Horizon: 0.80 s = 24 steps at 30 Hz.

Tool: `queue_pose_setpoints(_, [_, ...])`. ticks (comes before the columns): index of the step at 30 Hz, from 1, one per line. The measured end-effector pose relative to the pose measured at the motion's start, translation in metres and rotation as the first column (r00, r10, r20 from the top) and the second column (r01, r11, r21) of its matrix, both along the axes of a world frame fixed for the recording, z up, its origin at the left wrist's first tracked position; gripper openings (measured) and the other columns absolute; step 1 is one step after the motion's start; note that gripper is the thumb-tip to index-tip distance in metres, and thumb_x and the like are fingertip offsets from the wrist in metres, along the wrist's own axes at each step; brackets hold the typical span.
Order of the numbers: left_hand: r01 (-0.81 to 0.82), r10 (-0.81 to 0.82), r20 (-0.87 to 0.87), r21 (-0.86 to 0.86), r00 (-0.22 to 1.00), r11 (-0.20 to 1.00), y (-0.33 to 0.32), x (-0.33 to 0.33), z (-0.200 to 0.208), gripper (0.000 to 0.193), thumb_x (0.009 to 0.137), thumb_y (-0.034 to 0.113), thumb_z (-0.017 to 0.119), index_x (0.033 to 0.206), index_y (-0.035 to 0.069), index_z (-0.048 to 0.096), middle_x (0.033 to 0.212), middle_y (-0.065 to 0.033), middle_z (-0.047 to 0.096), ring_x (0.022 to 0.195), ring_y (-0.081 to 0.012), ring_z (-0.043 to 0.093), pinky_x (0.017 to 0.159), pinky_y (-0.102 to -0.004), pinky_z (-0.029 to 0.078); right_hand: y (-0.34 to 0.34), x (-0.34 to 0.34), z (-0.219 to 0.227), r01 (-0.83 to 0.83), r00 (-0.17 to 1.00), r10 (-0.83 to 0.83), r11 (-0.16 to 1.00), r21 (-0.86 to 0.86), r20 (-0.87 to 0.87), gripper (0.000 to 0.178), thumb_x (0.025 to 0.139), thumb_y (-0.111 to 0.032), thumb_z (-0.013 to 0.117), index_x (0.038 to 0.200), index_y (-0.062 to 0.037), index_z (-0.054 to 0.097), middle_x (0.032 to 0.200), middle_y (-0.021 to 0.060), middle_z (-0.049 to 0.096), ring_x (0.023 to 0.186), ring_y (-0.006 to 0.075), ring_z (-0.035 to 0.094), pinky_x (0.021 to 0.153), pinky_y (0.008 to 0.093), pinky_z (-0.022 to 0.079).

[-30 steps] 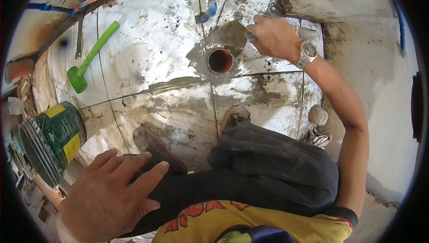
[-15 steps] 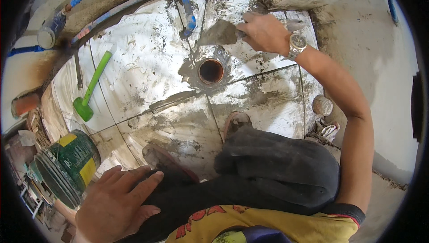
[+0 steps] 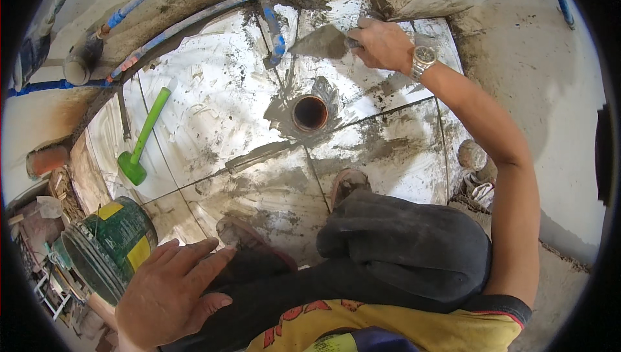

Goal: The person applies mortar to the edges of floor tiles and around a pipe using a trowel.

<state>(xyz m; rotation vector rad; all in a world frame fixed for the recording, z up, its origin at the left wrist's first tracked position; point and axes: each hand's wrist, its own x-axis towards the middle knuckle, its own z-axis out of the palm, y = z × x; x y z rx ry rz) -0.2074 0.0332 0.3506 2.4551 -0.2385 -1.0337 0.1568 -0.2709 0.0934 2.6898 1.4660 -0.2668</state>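
My right hand [image 3: 383, 44], with a metal watch on its wrist, is closed round the handle of a trowel [image 3: 322, 43]. The trowel's grey, mortar-smeared blade points left over the white floor tiles [image 3: 213, 103], just beyond a round drain hole [image 3: 310, 113]. Whether the blade touches the tiles I cannot tell. My left hand [image 3: 173, 292] rests low at the left, above my dark trouser leg, palm down with fingers spread and nothing in it. Wet grey mortar is smeared around the drain hole and along the tile joints.
A green mallet [image 3: 143, 137] lies on the tiles at the left. Nearer stands a tilted green bucket [image 3: 107, 242] with yellow patches. Blue-grey pipes [image 3: 213, 14] run along the far wall, one stub [image 3: 274, 35] reaching onto the tiles. A short cylindrical piece [image 3: 471, 154] sits by the right wall.
The view has shifted slightly, so the floor and bucket appear a little lower and further right. My right hand keeps hold of the trowel, its blade now turned slightly. My left hand stays spread.
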Motion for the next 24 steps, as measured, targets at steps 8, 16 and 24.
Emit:
queue_pose_setpoints(8, [0.006,-0.006,0.015,0.002,1.0,1.0,0.0,-0.001,0.003,0.069,0.088,0.048,0.08,0.14,0.004,0.065,0.132,-0.0205,0.07,0.108,-0.0409,0.07,0.096,-0.0499,0.056,0.0,-0.028,0.009,-0.006,0.999,0.007,0.998,0.06,-0.031,0.02,0.094,-0.02,0.072,0.11,-0.009,0.076,0.103,0.0142,0.068,0.103,0.0327,0.07,0.083,0.0452,0.061])
queue_pose_setpoints(16, [-0.003,0.003,0.012,-0.016,1.0,1.0,0.002,-0.002,0.005,0.065,0.091,0.044,0.079,0.141,0.005,0.064,0.135,-0.0196,0.069,0.114,-0.0412,0.068,0.101,-0.0496,0.053,0.007,0.03,0.002,0.092,0.989,-0.09,0.996,-0.01,0.119,0.024,0.095,-0.019,0.068,0.114,-0.0052,0.075,0.116,0.0176,0.067,0.111,0.0343,0.07,0.085,0.046,0.062])
queue_pose_setpoints(24, [-0.026,0.025,-0.015,-0.044,1.0,0.999,0.004,0.0,0.001,0.063,0.093,0.042,0.078,0.143,0.006,0.063,0.135,-0.0185,0.069,0.117,-0.0404,0.068,0.102,-0.0494,0.053,0.012,0.008,0.002,0.175,0.979,-0.184,0.98,0.094,0.089,0.025,0.092,-0.012,0.064,0.113,-0.0021,0.074,0.118,0.0224,0.067,0.112,0.0374,0.07,0.085,0.0489,0.062])
